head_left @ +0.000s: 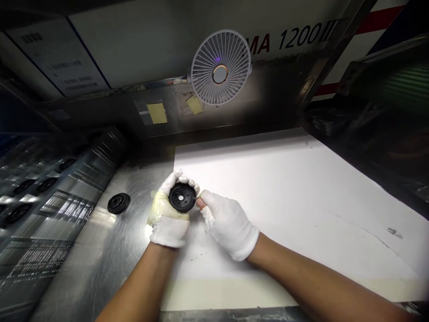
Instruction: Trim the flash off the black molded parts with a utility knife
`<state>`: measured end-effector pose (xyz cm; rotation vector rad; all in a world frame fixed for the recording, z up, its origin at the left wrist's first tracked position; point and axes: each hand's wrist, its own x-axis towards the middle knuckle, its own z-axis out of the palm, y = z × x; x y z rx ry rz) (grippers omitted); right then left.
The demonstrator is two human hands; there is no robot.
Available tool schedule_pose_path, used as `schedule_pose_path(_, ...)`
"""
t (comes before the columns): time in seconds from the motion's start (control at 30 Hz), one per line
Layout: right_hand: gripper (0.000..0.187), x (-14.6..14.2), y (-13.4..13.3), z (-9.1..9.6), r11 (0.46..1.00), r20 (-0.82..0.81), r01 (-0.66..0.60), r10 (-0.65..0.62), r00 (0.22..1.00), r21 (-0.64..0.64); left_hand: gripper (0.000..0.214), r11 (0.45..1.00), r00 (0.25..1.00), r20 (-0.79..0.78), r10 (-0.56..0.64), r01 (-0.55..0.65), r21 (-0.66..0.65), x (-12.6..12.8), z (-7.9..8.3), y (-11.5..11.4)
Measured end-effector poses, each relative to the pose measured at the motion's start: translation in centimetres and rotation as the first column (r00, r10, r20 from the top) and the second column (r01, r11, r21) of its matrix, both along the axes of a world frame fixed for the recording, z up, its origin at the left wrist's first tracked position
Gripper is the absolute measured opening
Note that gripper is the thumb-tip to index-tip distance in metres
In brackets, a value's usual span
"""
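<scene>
A black round disc-shaped part (182, 203) with a small centre hole and a ring of smaller holes is cradled in my left hand (167, 210), gloved in white with yellowish tape around the palm. My right hand (229, 223), also in a white glove with a bare fingertip showing, pinches a thin pointed tool (195, 197). Its tip reaches the right side of the disc's face; most of the tool is hidden by the fingers. A second black disc (119, 203) lies on the metal table, left of my left hand.
A white sheet (284, 201) covers much of the metal table (134, 179). Stacked clear plastic trays (77, 197) with several black discs stand at the left. A round fan (220, 67) hangs at the back, beside yellow notes (157, 113) on the metal panel. Dark plastic lies at the right.
</scene>
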<state>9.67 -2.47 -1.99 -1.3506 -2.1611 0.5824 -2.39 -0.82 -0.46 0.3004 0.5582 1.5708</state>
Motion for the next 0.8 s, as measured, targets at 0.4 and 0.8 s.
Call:
schedule_pose_path(0.4, 0.015, -0.6, -0.7, -0.1, 0.998, -0.014, -0.046, 0.046, 0.999, -0.031, 0.005, 0.989, 0.992, -0.024, 0.123, -0.124, -0.078, 0.3, 0.2, 0.1)
schedule_pose_path(0.8, 0.02, -1.2, -1.3, -0.1, 0.999, 0.051, -0.043, 0.042, 0.998, 0.015, 0.003, 0.979, 0.981, -0.032, 0.192, -0.194, -0.06, 0.4, 0.2, 0.1)
